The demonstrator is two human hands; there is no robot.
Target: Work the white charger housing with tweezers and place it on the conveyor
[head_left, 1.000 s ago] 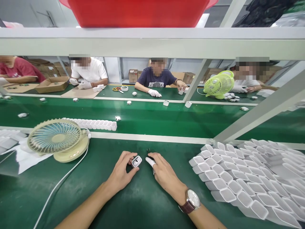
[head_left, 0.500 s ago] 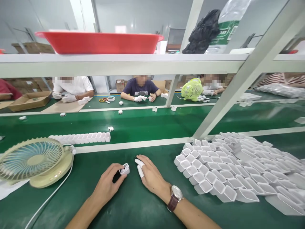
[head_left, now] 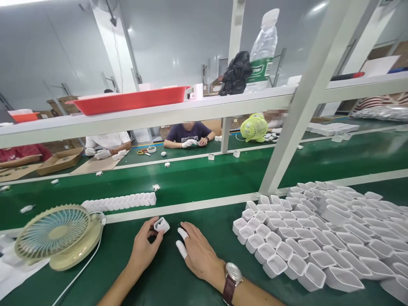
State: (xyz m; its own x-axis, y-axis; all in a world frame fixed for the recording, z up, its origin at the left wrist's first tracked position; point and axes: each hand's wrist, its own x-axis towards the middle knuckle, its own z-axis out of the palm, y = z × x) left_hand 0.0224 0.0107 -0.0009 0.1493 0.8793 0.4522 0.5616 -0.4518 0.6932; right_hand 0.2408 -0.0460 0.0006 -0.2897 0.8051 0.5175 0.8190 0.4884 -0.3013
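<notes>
At the lower centre of the frame the left hand (head_left: 144, 250) pinches a small white shell (head_left: 161, 224) between thumb and fingertips, lifted just above the green table (head_left: 165, 276). Just right of it the right hand (head_left: 198, 254) lies flat and open on the table, holding nothing, with white cots on two fingers (head_left: 182, 250) and a watch (head_left: 232, 278) on the wrist. At lower right a large heap of white shells (head_left: 306, 238) spreads over the table. At lower left stands a cream fan (head_left: 57, 236) with a white cord. Behind the hands, across a white rail, a row of shells (head_left: 121, 201) lies on the green belt (head_left: 207, 178). Farther back, upper middle, other people sit working beside a green fan (head_left: 254, 127). Above them a shelf (head_left: 159, 114) carries a red tray (head_left: 130, 100) and a bottle (head_left: 263, 55).
</notes>
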